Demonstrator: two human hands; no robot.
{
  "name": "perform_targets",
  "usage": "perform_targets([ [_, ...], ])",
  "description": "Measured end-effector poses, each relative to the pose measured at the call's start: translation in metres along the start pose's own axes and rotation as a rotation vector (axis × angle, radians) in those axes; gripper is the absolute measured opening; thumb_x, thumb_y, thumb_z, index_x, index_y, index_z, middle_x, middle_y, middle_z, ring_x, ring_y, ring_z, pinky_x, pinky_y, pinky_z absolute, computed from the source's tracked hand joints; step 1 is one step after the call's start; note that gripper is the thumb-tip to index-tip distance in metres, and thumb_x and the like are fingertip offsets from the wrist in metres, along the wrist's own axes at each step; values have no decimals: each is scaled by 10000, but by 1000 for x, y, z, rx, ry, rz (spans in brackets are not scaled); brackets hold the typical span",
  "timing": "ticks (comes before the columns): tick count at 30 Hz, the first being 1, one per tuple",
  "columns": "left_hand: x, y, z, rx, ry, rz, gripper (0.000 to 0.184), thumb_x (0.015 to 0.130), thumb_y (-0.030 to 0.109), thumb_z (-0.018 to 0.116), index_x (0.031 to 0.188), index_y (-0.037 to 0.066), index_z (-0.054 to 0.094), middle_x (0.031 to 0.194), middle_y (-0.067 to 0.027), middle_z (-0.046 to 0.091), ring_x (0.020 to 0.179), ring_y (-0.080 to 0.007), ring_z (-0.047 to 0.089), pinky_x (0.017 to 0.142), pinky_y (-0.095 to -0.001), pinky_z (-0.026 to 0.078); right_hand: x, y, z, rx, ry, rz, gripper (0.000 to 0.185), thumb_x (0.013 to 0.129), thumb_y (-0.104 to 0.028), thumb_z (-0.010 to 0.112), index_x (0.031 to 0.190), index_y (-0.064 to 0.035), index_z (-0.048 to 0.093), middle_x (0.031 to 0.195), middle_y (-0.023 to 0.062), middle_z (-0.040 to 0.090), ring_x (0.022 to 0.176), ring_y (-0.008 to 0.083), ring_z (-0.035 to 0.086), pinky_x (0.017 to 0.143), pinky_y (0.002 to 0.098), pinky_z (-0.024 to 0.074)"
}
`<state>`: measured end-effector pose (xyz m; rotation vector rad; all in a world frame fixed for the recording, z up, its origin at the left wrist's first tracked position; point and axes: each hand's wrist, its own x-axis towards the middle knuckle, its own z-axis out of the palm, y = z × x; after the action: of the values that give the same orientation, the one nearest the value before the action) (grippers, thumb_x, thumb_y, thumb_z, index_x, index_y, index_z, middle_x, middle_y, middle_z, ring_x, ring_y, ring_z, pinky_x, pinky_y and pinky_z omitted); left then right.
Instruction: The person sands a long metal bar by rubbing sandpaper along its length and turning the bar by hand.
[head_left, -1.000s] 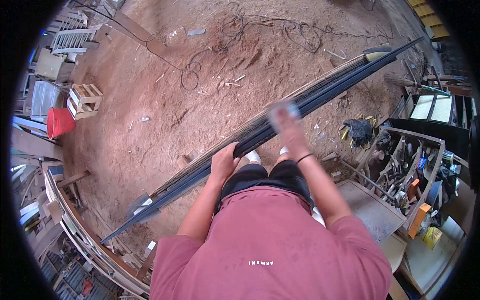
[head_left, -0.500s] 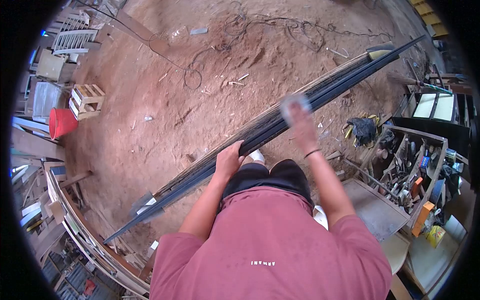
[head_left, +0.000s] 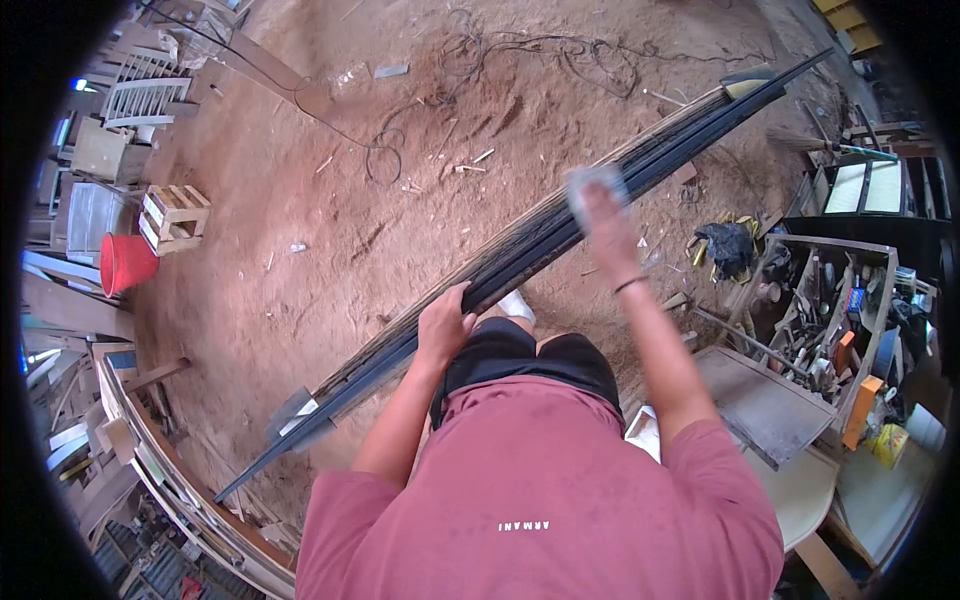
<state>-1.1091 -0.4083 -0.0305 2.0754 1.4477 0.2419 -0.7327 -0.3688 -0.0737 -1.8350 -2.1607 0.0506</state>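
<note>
With the left hand's [head_left: 445, 322] grip curled round the dark strips [head_left: 700, 149] along the wooden beam's [head_left: 660, 140] near edge, and the right hand [head_left: 612, 235] holding a pale pad [head_left: 580, 188] over them, uneven pressure could skid the strips off that edge.

A brown dirt floor [head_left: 320, 300] spreads out from a slatted wooden crate [head_left: 182, 215]; just beside the crate stands a red bucket [head_left: 128, 265], and across the floor from the crate, an open wooden cabinet [head_left: 832, 242]
</note>
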Motion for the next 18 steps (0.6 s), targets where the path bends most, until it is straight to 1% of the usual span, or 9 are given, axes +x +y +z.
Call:
perform_targets([
  [1, -5, -9, 2, -1, 1, -9, 672, 820, 195, 862, 1429, 66, 608, 1281, -178, 735, 1161, -368, 718, 984, -450, 576, 8, 50, 5, 6, 75, 4, 751, 965, 102, 385, 1701, -18, 298, 1778, 182, 288, 1664, 324, 229, 1374, 462, 182],
  [4, -26, -27, 3, 13, 18, -26, 650, 815, 178, 862, 1409, 65, 622, 1274, -178, 737, 1155, -372, 717, 983, -449, 574, 17, 38, -2, -277, 83, 78, 744, 966, 116, 400, 1693, -20, 323, 1761, 185, 324, 1651, 339, 262, 1376, 444, 175],
  [5, -28, -30, 3, 14, 38, -30, 632, 816, 166, 858, 1396, 64, 630, 1269, -178, 738, 1152, -373, 717, 978, -449, 575, 8, -4, 10, 72, 177, 95, 730, 964, 105, 425, 1680, -15, 348, 1742, 194, 359, 1638, 350, 294, 1367, 465, 197],
  [7, -31, -36, 5, -18, 83, -5, 610, 822, 150, 852, 1384, 61, 633, 1258, -177, 742, 1145, -373, 719, 969, -448, 575, -25, -122, 30, 48, -8, 95, 700, 976, 0, 467, 1670, -7, 373, 1731, 206, 381, 1635, 336, 314, 1338, 516, 225],
  [9, -34, -38, 5, -3, 79, 28, 602, 821, 146, 855, 1374, 54, 635, 1231, -169, 744, 1137, -365, 719, 964, -445, 572, -61, -215, 45, 194, -146, -177, 717, 974, -49, 482, 1680, -15, 361, 1732, 196, 386, 1622, 332, 340, 1335, 507, 231],
  [12, -34, -35, 4, 27, 92, 37, 634, 810, 151, 865, 1390, 63, 622, 1247, -146, 734, 1146, -342, 714, 970, -437, 570, -56, -191, 38, 169, -236, -218, 777, 967, -66, 494, 1716, -35, 288, 1780, 141, 318, 1650, 276, 290, 1330, 485, 230],
  [13, -34, -35, 2, 45, 90, 52, 651, 805, 154, 870, 1398, 68, 616, 1255, -134, 729, 1151, -330, 711, 972, -432, 569, -45, -158, 44, -95, -216, -138, 790, 958, -39, 479, 1721, -39, 274, 1788, 140, 300, 1661, 287, 262, 1346, 465, 203],
  [16, -37, -34, -4, 64, 88, 16, 657, 807, 172, 873, 1403, 76, 613, 1267, -125, 729, 1146, -324, 712, 969, -429, 569, 0, -49, 7, -90, -60, 27, 808, 944, 37, 453, 1723, -44, 259, 1797, 138, 269, 1669, 318, 226, 1363, 478, 171],
  [18, -45, -33, -8, 66, 83, -16, 646, 810, 177, 873, 1396, 76, 619, 1259, -125, 732, 1137, -324, 715, 965, -430, 569, -2, -46, 13, -102, -45, 83, 816, 933, 51, 470, 1718, -29, 266, 1791, 150, 280, 1662, 333, 243, 1359, 483, 179],
])
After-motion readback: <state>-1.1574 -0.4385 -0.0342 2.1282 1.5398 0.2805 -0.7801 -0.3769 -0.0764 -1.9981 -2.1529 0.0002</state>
